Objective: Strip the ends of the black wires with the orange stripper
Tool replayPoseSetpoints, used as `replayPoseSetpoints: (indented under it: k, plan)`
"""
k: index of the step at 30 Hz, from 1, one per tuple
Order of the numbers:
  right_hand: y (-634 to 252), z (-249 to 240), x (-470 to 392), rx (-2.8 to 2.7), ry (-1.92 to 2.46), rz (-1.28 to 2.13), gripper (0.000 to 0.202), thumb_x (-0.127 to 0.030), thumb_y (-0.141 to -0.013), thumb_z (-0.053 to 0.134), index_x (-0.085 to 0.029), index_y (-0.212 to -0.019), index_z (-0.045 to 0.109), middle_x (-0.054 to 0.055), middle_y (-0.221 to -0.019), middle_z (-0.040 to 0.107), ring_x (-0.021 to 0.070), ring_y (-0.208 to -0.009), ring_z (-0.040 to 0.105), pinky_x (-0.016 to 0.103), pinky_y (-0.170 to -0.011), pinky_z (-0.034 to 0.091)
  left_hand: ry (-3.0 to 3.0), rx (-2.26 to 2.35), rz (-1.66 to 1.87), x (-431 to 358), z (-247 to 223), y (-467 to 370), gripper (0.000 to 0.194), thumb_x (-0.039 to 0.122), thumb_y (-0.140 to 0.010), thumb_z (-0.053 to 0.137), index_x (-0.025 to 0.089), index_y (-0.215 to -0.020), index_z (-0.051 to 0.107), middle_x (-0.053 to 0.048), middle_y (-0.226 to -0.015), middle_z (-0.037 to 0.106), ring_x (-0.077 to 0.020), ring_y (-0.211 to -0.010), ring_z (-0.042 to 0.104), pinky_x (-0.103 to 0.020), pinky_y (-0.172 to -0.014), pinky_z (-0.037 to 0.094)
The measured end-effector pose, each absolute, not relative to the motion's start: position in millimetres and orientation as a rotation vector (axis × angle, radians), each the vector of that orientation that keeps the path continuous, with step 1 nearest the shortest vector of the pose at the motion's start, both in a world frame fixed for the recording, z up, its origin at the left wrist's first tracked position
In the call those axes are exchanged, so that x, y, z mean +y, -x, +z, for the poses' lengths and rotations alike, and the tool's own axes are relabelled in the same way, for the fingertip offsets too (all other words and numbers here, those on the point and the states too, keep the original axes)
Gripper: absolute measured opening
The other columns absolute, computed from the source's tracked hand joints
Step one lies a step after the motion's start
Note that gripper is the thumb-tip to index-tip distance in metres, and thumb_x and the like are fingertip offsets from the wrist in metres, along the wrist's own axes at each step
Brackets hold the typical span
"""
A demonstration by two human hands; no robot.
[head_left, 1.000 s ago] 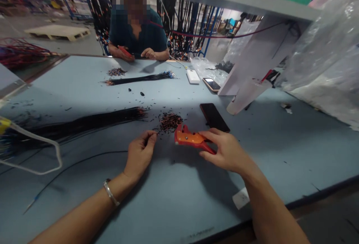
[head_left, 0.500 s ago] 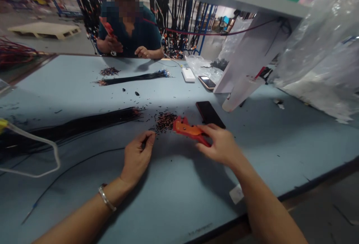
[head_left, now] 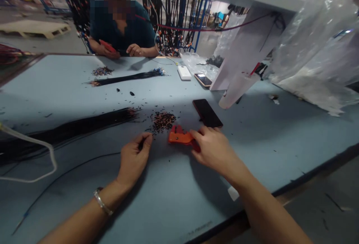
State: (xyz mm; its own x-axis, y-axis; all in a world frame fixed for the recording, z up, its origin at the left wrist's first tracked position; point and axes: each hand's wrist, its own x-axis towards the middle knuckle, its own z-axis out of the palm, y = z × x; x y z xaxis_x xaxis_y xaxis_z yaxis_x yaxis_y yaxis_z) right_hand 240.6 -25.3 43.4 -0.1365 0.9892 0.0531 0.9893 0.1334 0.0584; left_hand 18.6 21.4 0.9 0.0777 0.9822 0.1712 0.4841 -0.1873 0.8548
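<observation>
Between thumb and fingertips, my left hand (head_left: pixel 136 158) pinches a thin black wire (head_left: pixel 73 168), whose tail runs left across the table to a blue-and-metal tip. My right hand (head_left: pixel 213 148) is wrapped round the handles of a red and orange wire stripper (head_left: pixel 181 137). The tool's jaws lie to the right of my left fingertips, apart from the wire end. Just beyond both is a pile of short black-and-copper scraps (head_left: pixel 163 120). A thick bundle of black wires (head_left: pixel 92 123) lies to the left, its bared ends pointing toward the pile.
A dark phone (head_left: pixel 207 113) lies behind my right hand. Across the blue table (head_left: pixel 157 206) a co-worker (head_left: pixel 120 27) holds a red tool, with a smaller wire bundle (head_left: pixel 129 77) before them. A white post (head_left: pixel 238 55) and plastic bags (head_left: pixel 311 45) stand right.
The wire stripper has turned and come a little nearer to me in my right hand. My left hand keeps its pinch on the wire. The co-worker's red tool has been lowered. The view shifted slightly.
</observation>
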Motion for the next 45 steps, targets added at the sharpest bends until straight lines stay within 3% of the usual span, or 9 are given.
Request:
replayPoseSetpoints:
  k: [5,9,13,17,21,28,38,45]
  plan:
    - [-246,40,-19,-2.129,2.026,-0.049,0.042,-0.027,-0.071,0.063,-0.017,-0.112,0.065,0.012,-0.096,0.066,0.0258,-0.081,0.062,0.035,-0.072,0.044,-1.767,1.441,1.032,22,-2,-18,0.028,0.040,-0.086,0.049,0.016,-0.084,0.065,0.001,-0.068,0.061,-0.0131,-0.062,0.053,-0.022,-0.061,0.042]
    - [-258,45,-30,-2.081,1.910,0.211,0.046,-0.026,-0.069,0.062,-0.019,-0.114,0.065,0.009,-0.097,0.067,0.0248,-0.082,0.063,0.035,-0.074,0.046,-1.776,1.456,1.018,23,-4,-17,0.028,0.039,-0.086,0.048,0.016,-0.084,0.064,0.002,-0.065,0.058,-0.0128,-0.061,0.051,-0.021,-0.058,0.039]
    - [-256,42,-32,-1.969,1.659,0.830,0.043,-0.027,-0.068,0.066,-0.018,-0.110,0.067,0.007,-0.095,0.067,0.0232,-0.083,0.062,0.035,-0.077,0.046,-1.762,1.450,1.030,25,-5,-16,0.026,0.037,-0.086,0.048,0.016,-0.080,0.062,0.003,-0.063,0.056,-0.0122,-0.058,0.048,-0.021,-0.055,0.037]
    - [-244,34,-26,-1.379,1.166,1.538,0.039,-0.035,-0.073,0.063,-0.016,-0.107,0.063,0.007,-0.092,0.066,0.0217,-0.081,0.063,0.034,-0.072,0.048,-1.744,1.378,1.085,24,-6,-17,0.024,0.035,-0.086,0.049,0.017,-0.080,0.062,0.002,-0.065,0.056,-0.0123,-0.061,0.049,-0.021,-0.057,0.039]
    - [-225,22,-18,-0.960,0.816,1.902,0.037,-0.021,-0.068,0.062,-0.013,-0.104,0.061,0.008,-0.091,0.066,0.0207,-0.078,0.065,0.034,-0.072,0.051,-1.758,1.322,1.190,20,-6,-18,0.021,0.034,-0.087,0.051,0.017,-0.084,0.064,0.001,-0.072,0.061,-0.0126,-0.067,0.054,-0.021,-0.064,0.043]
    - [-219,0,-23,-0.808,0.655,2.007,0.048,-0.014,-0.064,0.060,-0.013,-0.112,0.059,0.007,-0.091,0.066,0.0189,-0.080,0.065,0.035,-0.075,0.052,-1.846,1.326,1.243,14,-4,-19,0.019,0.030,-0.087,0.053,0.017,-0.083,0.066,0.001,-0.069,0.063,-0.0102,-0.060,0.054,-0.019,-0.059,0.043]
    - [-241,0,-28,-0.945,0.673,2.036,0.046,-0.017,-0.066,0.063,-0.010,-0.111,0.061,0.010,-0.090,0.068,0.0209,-0.076,0.067,0.031,-0.065,0.053,-1.685,1.273,1.246,18,-5,-15,0.017,0.031,-0.082,0.057,0.016,-0.078,0.065,0.002,-0.065,0.059,-0.0103,-0.059,0.052,-0.019,-0.057,0.043]
    - [-238,-2,-31,-0.943,0.701,2.129,0.046,-0.025,-0.068,0.070,-0.008,-0.110,0.062,0.011,-0.089,0.068,0.0212,-0.077,0.068,0.035,-0.072,0.054,-1.666,1.162,1.206,18,-2,-17,0.017,0.031,-0.084,0.057,0.017,-0.078,0.065,0.002,-0.061,0.055,-0.0095,-0.057,0.048,-0.019,-0.056,0.041]
